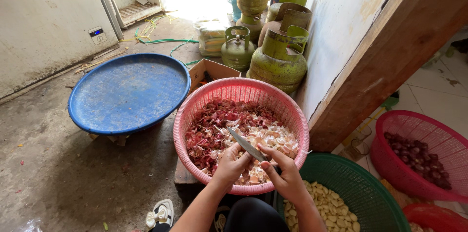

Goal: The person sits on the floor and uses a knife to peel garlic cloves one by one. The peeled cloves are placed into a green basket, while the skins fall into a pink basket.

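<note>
A knife (247, 145) is gripped by the right hand (287, 178), something small is pinched by the left hand (230, 164); peels fill the pink basket (195, 110), flanked by gas cylinders (278, 59) on concrete floor (73, 178)

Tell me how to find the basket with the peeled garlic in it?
Start at the big round pink plastic basket of red and white peels under the person's hands. Just right of the right hand, by the lower edge, sits a round green plastic basket. It alone is green and holds pale peeled cloves; the neighbouring baskets are pink or red.
</note>
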